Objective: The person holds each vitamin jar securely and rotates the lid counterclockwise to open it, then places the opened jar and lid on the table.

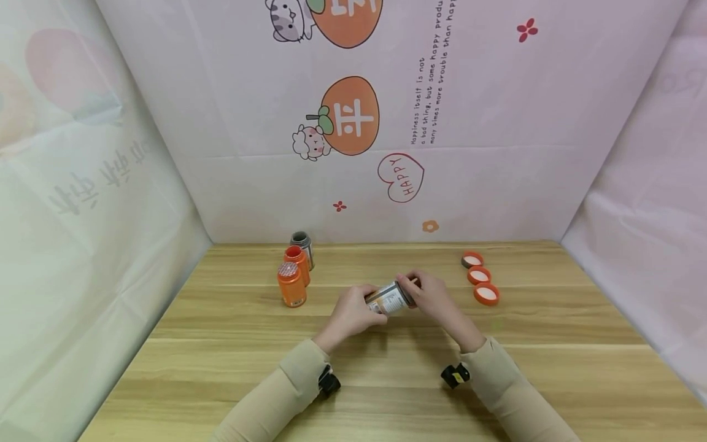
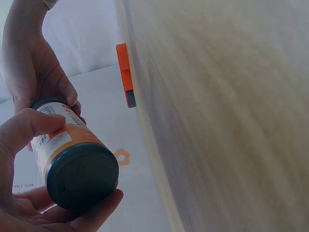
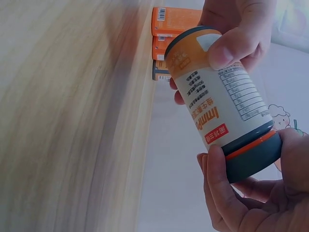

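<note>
Over the middle of the table, my left hand (image 1: 353, 312) grips a pill bottle (image 1: 388, 299) with dark ends and a white-and-orange printed label. The bottle is tilted, its base toward the left wrist camera. My right hand (image 1: 433, 299) pinches the dark cap (image 3: 256, 157) at the other end between fingers and thumb. An orange line shows at the cap's edge, beside the bottle's shoulder, in the right wrist view. In the left wrist view the right hand hides most of that end.
At the back left, an orange bottle (image 1: 291, 288) with a patterned top, an uncapped orange bottle (image 1: 301, 265) and an uncapped dark bottle (image 1: 305, 245) stand in a row. Three caps (image 1: 479, 276) lie at the back right, white insides up. A printed cloth wall (image 1: 469, 196) rises behind.
</note>
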A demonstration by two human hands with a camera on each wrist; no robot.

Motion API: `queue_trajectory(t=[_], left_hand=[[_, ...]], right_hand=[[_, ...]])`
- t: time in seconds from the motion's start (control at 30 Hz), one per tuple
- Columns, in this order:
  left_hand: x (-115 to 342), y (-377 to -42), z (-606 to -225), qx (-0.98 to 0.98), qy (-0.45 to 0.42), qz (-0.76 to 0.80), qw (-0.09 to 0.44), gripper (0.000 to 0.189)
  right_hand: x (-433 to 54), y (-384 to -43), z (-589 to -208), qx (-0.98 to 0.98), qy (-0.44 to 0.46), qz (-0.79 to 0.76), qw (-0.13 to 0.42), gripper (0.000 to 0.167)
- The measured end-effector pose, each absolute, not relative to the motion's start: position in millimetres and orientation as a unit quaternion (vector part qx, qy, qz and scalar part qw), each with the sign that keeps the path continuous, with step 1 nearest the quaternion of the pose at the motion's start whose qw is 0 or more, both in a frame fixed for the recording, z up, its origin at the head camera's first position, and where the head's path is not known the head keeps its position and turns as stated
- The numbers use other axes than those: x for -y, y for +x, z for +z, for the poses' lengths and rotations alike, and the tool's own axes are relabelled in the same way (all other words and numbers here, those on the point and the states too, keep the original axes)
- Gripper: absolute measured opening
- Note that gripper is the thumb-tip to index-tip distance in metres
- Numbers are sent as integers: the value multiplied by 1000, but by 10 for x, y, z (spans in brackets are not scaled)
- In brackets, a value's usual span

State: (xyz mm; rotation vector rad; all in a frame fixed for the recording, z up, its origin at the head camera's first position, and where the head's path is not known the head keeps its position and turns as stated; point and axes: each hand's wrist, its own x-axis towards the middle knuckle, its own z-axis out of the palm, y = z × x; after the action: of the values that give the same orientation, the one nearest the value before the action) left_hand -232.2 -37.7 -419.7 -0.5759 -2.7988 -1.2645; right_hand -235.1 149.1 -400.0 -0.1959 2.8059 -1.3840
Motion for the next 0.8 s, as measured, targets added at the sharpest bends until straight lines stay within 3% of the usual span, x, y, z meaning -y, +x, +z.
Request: queue_trajectory(t=[0.8], left_hand=[[340,-2302,-4134,894,-186,-408,3,52]], right_hand=[[-1523,-2354,-4018,-905,-83,-415,-33,47]])
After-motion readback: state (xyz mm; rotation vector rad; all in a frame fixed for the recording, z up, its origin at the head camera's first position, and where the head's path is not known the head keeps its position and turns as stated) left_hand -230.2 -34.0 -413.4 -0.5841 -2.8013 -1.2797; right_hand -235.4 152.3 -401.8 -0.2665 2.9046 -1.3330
